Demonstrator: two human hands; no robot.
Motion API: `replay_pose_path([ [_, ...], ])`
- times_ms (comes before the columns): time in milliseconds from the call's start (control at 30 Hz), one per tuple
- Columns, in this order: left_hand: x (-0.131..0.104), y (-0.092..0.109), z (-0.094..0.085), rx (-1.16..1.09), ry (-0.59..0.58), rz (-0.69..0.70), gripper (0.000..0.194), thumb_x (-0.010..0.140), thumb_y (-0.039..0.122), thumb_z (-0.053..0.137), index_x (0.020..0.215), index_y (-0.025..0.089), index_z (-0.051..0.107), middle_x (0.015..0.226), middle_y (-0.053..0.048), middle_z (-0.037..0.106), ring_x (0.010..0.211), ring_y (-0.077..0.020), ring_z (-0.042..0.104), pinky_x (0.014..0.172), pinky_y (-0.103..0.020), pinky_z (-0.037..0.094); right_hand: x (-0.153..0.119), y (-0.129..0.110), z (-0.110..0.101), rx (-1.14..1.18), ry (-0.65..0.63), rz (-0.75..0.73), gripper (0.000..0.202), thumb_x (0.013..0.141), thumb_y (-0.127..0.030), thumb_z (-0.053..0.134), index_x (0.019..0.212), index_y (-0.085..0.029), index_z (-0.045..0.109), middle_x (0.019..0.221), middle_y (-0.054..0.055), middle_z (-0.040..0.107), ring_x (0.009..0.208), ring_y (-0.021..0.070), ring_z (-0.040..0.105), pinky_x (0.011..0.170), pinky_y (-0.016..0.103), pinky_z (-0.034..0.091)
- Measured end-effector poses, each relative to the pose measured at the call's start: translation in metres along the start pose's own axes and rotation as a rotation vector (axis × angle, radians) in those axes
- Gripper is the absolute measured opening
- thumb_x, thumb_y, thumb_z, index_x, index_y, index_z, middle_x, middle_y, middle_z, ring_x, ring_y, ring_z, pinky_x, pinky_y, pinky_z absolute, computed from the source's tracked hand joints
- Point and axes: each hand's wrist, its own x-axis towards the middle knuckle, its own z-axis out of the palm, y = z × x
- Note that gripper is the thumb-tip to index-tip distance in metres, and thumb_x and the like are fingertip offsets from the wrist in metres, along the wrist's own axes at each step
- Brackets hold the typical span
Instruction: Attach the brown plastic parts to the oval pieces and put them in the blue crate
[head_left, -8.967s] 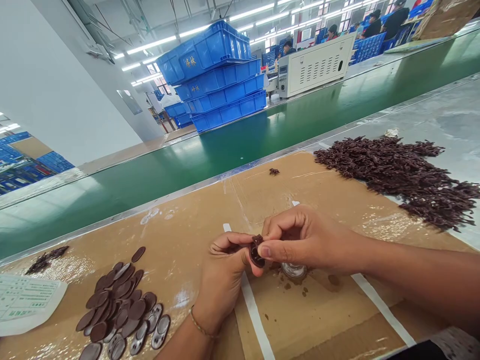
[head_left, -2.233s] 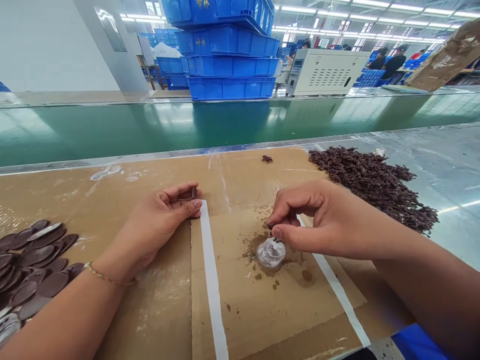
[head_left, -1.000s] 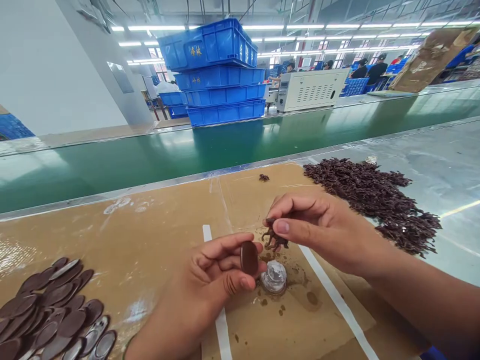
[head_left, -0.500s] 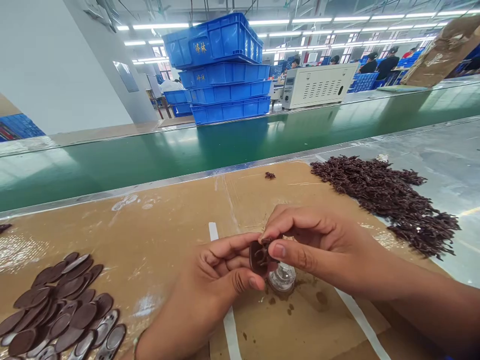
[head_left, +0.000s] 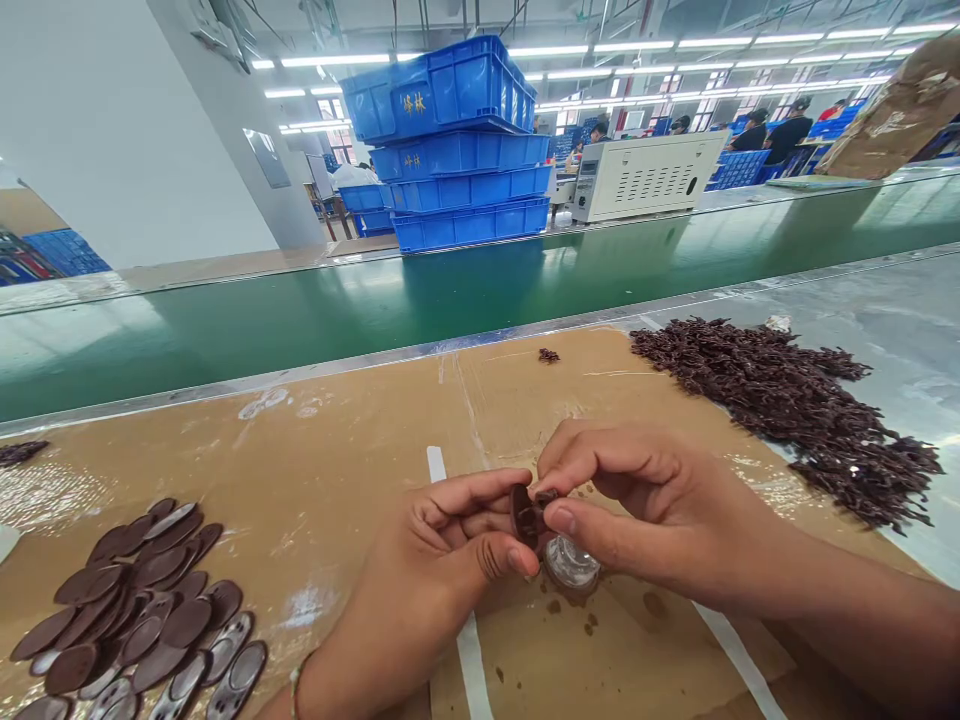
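My left hand pinches a dark brown oval plate upright between thumb and fingers. My right hand presses a small brown branched piece against that plate with thumb and forefinger. Both hands meet just above a small clear round pot that stands on the cardboard sheet, with brown stains around it. A heap of the same oval plates lies at the lower left. A long pile of small brown pieces lies to the right.
A green conveyor belt runs across behind the cardboard. Stacked blue crates and a white metal box stand beyond it. One stray brown piece lies near the cardboard's far edge. Other people sit far back at the right.
One second ago my hands were apart, plate in the left and small piece in the right. They have come together, and the piece now rests against the plate.
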Motion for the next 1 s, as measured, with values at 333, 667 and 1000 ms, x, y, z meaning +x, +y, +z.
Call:
replay_pose_path([
  [333, -0.0006, 0.0014, 0.0018, -0.002, -0.055, 0.018, 0.038, 0.074, 0.024, 0.086, 0.107, 0.038, 0.076, 0.088, 0.004, 0.080, 0.082, -0.0064, 0.070, 0.079, -0.011, 0.053, 0.0012, -0.0003, 0.0032, 0.063, -0.007, 0.156, 0.009, 0.084, -0.026, 0.066, 0.079, -0.019, 0.065, 0.077, 0.003, 0.065, 0.070, 0.0159, 0.062, 0.062, 0.030, 0.050],
  [667, 0.0019, 0.0004, 0.0025, 0.014, -0.096, 0.045, 0.033, 0.078, 0.022, 0.083, 0.106, 0.038, 0.077, 0.091, 0.005, 0.080, 0.083, -0.0064, 0.069, 0.079, -0.010, 0.053, 0.0045, 0.0020, 0.0076, 0.155, -0.030, 0.185, 0.008, 0.080, -0.022, 0.064, 0.076, -0.020, 0.059, 0.076, 0.002, 0.063, 0.061, 0.0120, 0.056, 0.051, 0.025, 0.043],
  [1000, -0.0003, -0.0015, 0.0002, 0.072, -0.055, 0.049, 0.028, 0.077, 0.023, 0.083, 0.102, 0.035, 0.080, 0.093, 0.003, 0.080, 0.087, -0.0106, 0.069, 0.081, -0.015, 0.053, 0.0046, 0.0088, 0.0090, 0.234, -0.026, 0.174, 0.016, 0.078, -0.021, 0.069, 0.072, -0.019, 0.055, 0.077, 0.001, 0.060, 0.065, 0.0115, 0.054, 0.053, 0.024, 0.043],
])
